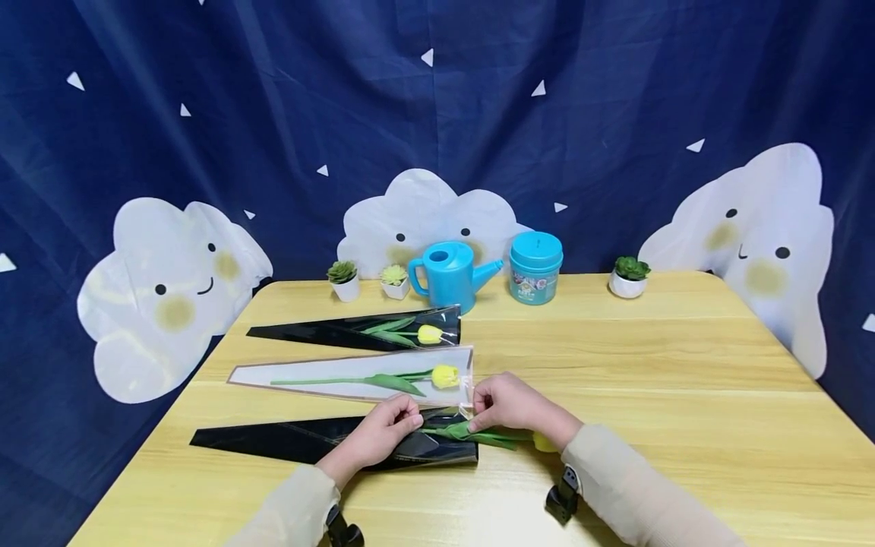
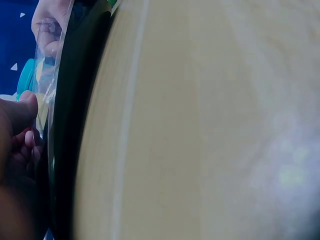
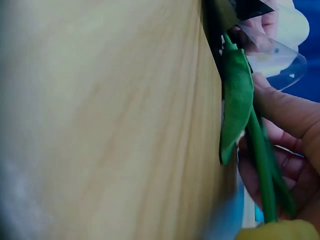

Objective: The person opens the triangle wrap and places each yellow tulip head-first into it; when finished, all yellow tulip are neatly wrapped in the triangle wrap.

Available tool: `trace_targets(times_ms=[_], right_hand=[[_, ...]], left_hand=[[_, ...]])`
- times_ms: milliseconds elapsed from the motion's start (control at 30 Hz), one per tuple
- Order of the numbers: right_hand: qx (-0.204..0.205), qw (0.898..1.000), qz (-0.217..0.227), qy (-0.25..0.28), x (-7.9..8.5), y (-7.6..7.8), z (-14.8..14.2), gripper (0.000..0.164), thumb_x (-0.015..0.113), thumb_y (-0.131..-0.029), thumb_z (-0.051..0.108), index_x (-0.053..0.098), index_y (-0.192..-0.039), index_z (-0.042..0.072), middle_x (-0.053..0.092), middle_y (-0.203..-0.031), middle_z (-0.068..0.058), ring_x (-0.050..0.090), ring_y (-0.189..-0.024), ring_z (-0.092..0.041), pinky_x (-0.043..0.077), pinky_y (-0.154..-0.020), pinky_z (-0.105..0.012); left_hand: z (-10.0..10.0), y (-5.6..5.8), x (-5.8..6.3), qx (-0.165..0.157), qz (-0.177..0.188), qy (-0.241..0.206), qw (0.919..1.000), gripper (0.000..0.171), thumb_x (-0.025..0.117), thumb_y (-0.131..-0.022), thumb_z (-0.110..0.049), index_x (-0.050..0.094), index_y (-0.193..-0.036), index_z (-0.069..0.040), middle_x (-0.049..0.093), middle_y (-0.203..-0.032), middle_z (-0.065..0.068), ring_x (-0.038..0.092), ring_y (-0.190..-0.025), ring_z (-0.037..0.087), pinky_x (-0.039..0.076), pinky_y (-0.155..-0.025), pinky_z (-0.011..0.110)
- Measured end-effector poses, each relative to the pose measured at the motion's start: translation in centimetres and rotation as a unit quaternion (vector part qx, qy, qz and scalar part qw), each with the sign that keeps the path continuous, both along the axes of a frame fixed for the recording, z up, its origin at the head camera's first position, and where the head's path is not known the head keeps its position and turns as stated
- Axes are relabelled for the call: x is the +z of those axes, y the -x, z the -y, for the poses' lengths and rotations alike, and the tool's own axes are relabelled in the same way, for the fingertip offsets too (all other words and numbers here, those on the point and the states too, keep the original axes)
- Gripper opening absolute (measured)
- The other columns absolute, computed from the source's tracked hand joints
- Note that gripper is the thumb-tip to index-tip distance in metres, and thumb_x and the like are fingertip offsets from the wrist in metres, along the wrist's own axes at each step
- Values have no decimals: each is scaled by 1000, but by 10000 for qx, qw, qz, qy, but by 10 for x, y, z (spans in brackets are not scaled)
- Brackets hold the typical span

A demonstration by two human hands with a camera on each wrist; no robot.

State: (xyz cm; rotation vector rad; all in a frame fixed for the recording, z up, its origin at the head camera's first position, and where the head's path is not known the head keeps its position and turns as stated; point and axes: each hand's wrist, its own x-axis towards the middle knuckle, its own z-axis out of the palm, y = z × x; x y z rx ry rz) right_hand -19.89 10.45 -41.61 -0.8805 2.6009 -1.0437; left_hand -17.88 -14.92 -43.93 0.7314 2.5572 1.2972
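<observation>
A black flower sleeve (image 1: 273,443) with a clear front lies nearest me, its wide end to the right. My left hand (image 1: 380,434) pinches the sleeve's clear film (image 2: 46,100) between thumb and fingers. At the sleeve's mouth, my right hand (image 1: 518,404) holds a yellow artificial tulip (image 3: 261,165) by its green stem and leaves. The stem's lower part lies inside the sleeve, hidden partly by the left hand. Leaves stick out of the mouth, and the yellow bloom (image 1: 544,442) lies outside to the right, partly behind the right wrist.
Beyond lie a white sleeve (image 1: 307,374) and another black sleeve (image 1: 307,332), each with a yellow tulip inside. Along the table's back edge stand small potted succulents (image 1: 345,287), a blue watering can (image 1: 447,277) and a blue lidded tub (image 1: 535,270). A dark blue curtain (image 1: 478,114) hangs behind.
</observation>
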Motion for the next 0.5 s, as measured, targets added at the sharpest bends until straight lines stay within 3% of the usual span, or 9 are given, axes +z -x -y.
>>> trace_targets(times_ms=[133,233,333,500], right_hand=[[-8,9997,-255,-58,2,-2,-8,18,76,-76,21,62,-67,14,53,-64,10,45,-59,-4,39,-58,-22],[129,9995,-274,20,6,-5,-17,9,73,-80,20,67,-76,14,60,-73,8,49,-65,-4,43,-61,-22],[317,9991,-271,-22,11,-10,-27,11,72,-81,20,71,-87,11,66,-85,3,57,-75,-7,47,-68,-24],[563,9969,-435,-323,16,-17,-40,26,73,-80,22,70,-101,8,69,-98,-3,63,-89,-14,50,-77,-30]], left_hand=[[-2,-1,-1,-1,47,-40,10000,16,54,-93,-14,50,-79,-7,41,-75,-2,39,-68,7,33,-64,22],[-5,-6,11,12,69,-43,10000,15,53,-93,-9,49,-79,-4,40,-75,-1,38,-67,7,32,-63,22],[-5,-6,12,49,99,-15,9999,16,52,-94,-9,49,-79,-4,40,-75,-1,38,-66,7,32,-62,23],[1,1,-3,92,83,-102,9999,17,53,-94,-16,49,-79,-9,42,-76,-2,40,-66,7,34,-63,23]])
